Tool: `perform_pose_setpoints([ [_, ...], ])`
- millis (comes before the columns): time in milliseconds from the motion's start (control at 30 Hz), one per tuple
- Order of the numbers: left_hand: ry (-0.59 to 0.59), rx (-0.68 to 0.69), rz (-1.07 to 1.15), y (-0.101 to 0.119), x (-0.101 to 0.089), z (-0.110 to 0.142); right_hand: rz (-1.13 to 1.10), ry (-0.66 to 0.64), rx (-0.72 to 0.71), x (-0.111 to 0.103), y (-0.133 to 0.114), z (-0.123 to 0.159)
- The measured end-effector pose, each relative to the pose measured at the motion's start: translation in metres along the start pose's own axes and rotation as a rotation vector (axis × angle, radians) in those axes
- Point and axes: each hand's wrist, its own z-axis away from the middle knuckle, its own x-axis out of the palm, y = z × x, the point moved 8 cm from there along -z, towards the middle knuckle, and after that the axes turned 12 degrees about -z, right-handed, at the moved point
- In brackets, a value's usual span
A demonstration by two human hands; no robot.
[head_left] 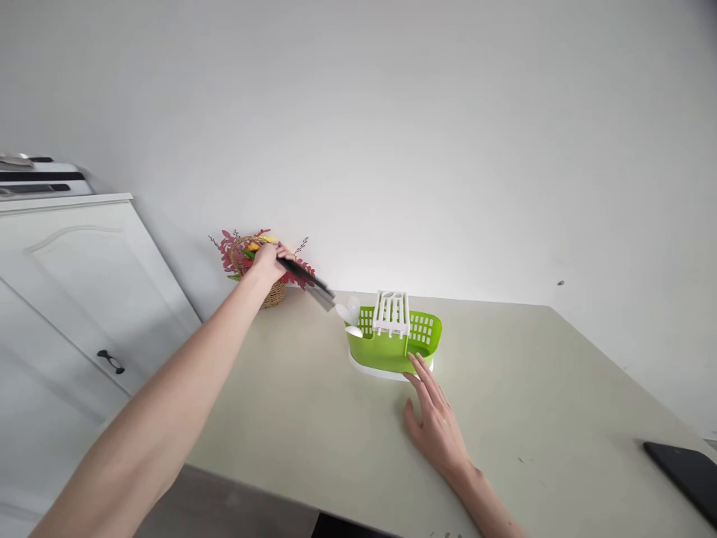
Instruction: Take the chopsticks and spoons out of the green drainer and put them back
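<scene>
My left hand (272, 261) is raised in front of the flower basket, its fingers closed around a knife (311, 281). The knife looks dark along the top with a greyish lower edge, blurred by motion, and slants down to the right. Its tip end is close to several white spoons (352, 310) standing in the left end of a green utensil basket (381, 353). A white slotted rack (392, 312) sits across the basket's middle. My right hand (435, 422) is open, its fingertips at the basket's front right; whether they touch it I cannot tell.
A wicker basket (274, 295) of red and yellow artificial flowers stands against the wall behind my left hand. A white cabinet (67, 299) rises at the left. A black phone-like object (686, 474) lies at the right of the pale table (314, 418).
</scene>
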Motion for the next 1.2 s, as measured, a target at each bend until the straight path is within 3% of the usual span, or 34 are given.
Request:
perform_pose_setpoints([
  [67,-0.062,-0.096,-0.122,-0.023,-0.027,0.003,0.004,-0.009,0.009,0.001,0.0,0.001],
  [233,-0.141,-0.269,-0.445,-0.109,-0.088,0.011,-0.025,-0.012,0.032,0.001,0.001,0.006],
  [333,-0.13,-0.304,-0.619,-0.154,-0.112,0.012,-0.02,0.006,0.054,0.0,0.004,0.01],
  [433,-0.108,-0.291,-0.779,-0.182,-0.125,0.012,-0.023,0.013,0.065,0.0,0.005,0.012],
  [567,-0.059,-0.192,-0.954,-0.197,-0.13,0.015,-0.049,0.001,0.05,0.0,0.003,0.013],
  [833,0.01,0.011,-1.227,-0.203,-0.125,0.021,-0.056,-0.057,0.06,0.005,0.009,0.019],
  [1000,0.055,0.114,-1.371,-0.211,-0.122,0.021,-0.058,-0.102,0.136,0.008,0.018,0.022],
  [1200,0.084,0.142,-1.501,-0.222,-0.123,0.025,-0.085,-0.09,0.243,0.004,0.025,0.021],
])
